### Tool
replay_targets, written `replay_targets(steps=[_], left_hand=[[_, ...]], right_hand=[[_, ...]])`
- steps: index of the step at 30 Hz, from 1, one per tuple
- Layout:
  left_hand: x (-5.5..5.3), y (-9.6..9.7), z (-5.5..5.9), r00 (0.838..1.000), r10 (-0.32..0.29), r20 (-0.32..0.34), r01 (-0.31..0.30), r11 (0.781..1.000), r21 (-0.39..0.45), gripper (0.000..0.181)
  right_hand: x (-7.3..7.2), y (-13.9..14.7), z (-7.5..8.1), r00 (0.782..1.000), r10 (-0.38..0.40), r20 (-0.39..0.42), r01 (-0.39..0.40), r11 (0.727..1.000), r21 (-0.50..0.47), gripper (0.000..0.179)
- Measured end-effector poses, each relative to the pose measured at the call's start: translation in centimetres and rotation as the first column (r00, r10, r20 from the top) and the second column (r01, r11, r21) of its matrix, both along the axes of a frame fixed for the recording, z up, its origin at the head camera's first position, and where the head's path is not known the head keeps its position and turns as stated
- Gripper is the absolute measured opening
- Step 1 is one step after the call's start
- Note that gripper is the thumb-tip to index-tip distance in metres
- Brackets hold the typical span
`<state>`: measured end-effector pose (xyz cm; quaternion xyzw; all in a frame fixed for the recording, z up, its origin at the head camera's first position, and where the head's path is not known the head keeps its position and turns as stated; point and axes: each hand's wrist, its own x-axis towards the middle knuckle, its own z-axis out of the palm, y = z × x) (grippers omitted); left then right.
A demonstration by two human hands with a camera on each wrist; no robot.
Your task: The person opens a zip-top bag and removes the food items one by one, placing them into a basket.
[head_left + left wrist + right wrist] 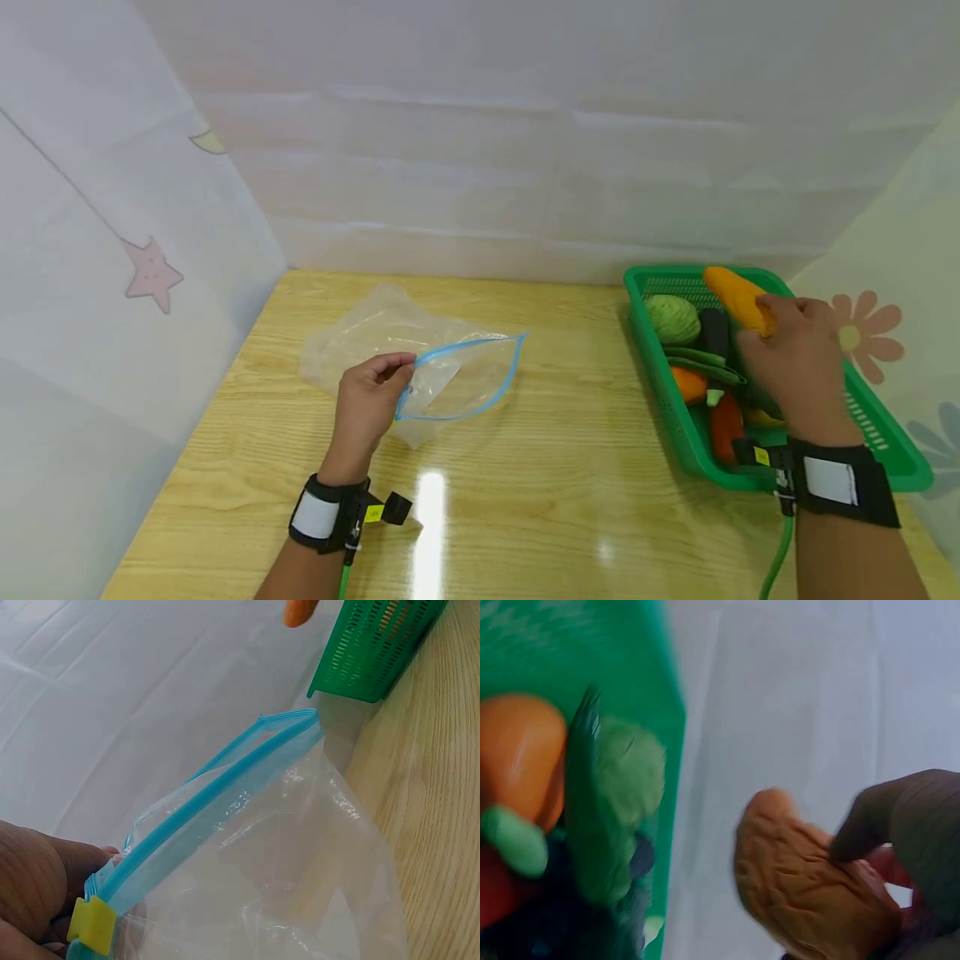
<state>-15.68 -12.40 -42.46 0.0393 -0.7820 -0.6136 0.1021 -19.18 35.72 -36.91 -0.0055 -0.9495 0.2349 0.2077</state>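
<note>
My left hand [371, 404] pinches a clear zip bag [247, 885] by one end of its blue zip strip, beside a yellow slider [93, 925]. The bag's mouth gapes toward the right, and its body spreads over the table behind the hand. Above a green basket [678, 442], my right hand [802, 367] grips a long, wrinkled orange vegetable [810, 885] by one end. Its other end points up and to the left in the head view. Part of the basket's contents is hidden beneath the right hand and forearm.
In the basket lie a pale green cabbage [672, 319], long green pods [701, 364], an orange vegetable [688, 385], a red vegetable [725, 429] and darker ones. The wooden table [525, 500] meets pale covered walls [450, 183] at the back and sides.
</note>
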Motion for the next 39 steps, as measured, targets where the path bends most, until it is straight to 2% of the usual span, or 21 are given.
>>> replay_targets(steps=[3,7,13,19,24,29,32,34,36,39], left_hand=[[0.1,0.0,-0.1,1.000,0.000,0.003,0.000,1.000,0.005,0.016],[0.0,0.0,-0.1,1.000,0.000,-0.003,0.000,1.000,0.007,0.016],[-0.2,0.2,-0.1,1.000,0.005,-0.029,-0.005,1.000,0.000,0.015],[-0.3,0.8,-0.2,0.999,-0.014,-0.048,0.014,1.000,0.006,0.015],[-0.3,1.2,-0.2,0.998,-0.012,-0.063,0.014,1.000,0.021,0.015],[-0.2,1.4,-0.2,0.998,-0.004,-0.062,0.006,1.000,0.027,0.015],[-0.2,1.5,-0.2,0.998,0.002,-0.058,-0.001,1.000,0.021,0.014],[-0.2,1.6,-0.2,0.998,-0.007,-0.067,0.008,1.000,0.015,0.014],[-0.2,1.7,-0.2,0.996,-0.029,-0.081,0.029,1.000,-0.006,0.014],[-0.1,1.9,-0.3,0.991,-0.081,-0.102,0.076,0.996,-0.051,0.014]], right_hand=[[-0.7,1.1,-1.1,0.989,0.020,0.145,-0.024,0.999,0.024,0.054],[-1.5,1.6,-2.3,0.973,0.073,0.221,-0.092,0.993,0.079,0.057],[-1.9,1.3,-2.8,0.955,0.150,0.255,-0.192,0.970,0.152,0.057],[-1.9,1.7,-2.2,0.938,0.216,0.271,-0.277,0.937,0.211,0.051],[-2.0,1.9,-1.2,0.934,0.228,0.276,-0.288,0.936,0.201,0.051],[-1.9,1.3,-0.5,0.945,0.236,0.227,-0.278,0.945,0.172,0.047],[-1.4,-0.1,-0.3,0.956,0.265,0.125,-0.283,0.947,0.153,0.038],[-0.8,-1.9,-0.1,0.954,0.297,0.036,-0.299,0.942,0.149,0.032],[-0.4,-4.1,-0.1,0.936,0.349,-0.044,-0.339,0.928,0.154,0.030],[-0.3,-7.8,-0.3,0.885,0.448,-0.131,-0.421,0.887,0.189,0.030]])
